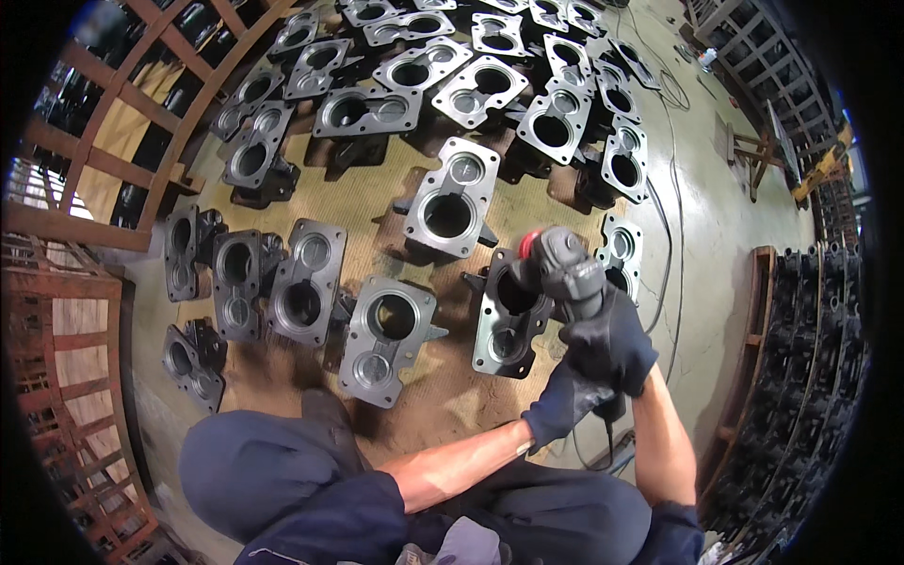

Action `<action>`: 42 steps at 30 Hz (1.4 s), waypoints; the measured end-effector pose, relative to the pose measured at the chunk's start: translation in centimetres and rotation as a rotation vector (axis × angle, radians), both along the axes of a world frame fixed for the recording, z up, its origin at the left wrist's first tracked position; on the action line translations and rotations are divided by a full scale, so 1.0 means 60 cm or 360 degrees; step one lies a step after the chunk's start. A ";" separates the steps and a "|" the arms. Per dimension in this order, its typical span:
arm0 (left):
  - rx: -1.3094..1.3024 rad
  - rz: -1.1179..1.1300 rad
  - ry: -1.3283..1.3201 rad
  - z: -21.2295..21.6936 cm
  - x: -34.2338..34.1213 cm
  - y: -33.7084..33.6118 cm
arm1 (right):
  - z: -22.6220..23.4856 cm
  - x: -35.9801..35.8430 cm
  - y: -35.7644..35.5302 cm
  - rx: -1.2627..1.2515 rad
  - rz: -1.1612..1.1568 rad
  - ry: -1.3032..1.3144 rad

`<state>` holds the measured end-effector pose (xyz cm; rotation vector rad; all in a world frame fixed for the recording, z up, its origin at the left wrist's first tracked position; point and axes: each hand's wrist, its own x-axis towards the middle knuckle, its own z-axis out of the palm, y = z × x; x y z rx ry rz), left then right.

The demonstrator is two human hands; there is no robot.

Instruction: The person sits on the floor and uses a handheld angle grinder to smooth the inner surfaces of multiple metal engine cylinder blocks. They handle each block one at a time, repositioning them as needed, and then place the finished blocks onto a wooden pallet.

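A dark grey angle grinder (pixel 576 278) with a red disc (pixel 530 242) is held in both my dark-gloved hands. My right hand (pixel 617 344) wraps round its body. From the left my forearm crosses over, and my left hand (pixel 565 400) is closed at the tool's rear, partly hidden by the right. The grinder head covers part of a metal casting (pixel 507 347), a flanged plate with a large bore; whether the disc touches it I cannot tell. Close by lie similar castings, one (pixel 384 341) to the left and another (pixel 452 200) farther off.
Several more castings (pixel 367 111) spread over a tan mat (pixel 377 188) on the floor. Brown metal frames (pixel 104 160) line the left side. Racked dark parts (pixel 800 377) stand at right. A power cord (pixel 674 235) runs along the floor beside the mat.
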<state>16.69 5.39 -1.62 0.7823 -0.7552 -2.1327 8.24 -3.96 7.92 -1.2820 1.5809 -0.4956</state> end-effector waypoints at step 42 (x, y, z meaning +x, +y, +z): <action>-0.0405 0.0244 -0.0548 -0.006 0.021 -0.044 | -0.031 0.067 -0.081 0.0121 0.0274 0.0188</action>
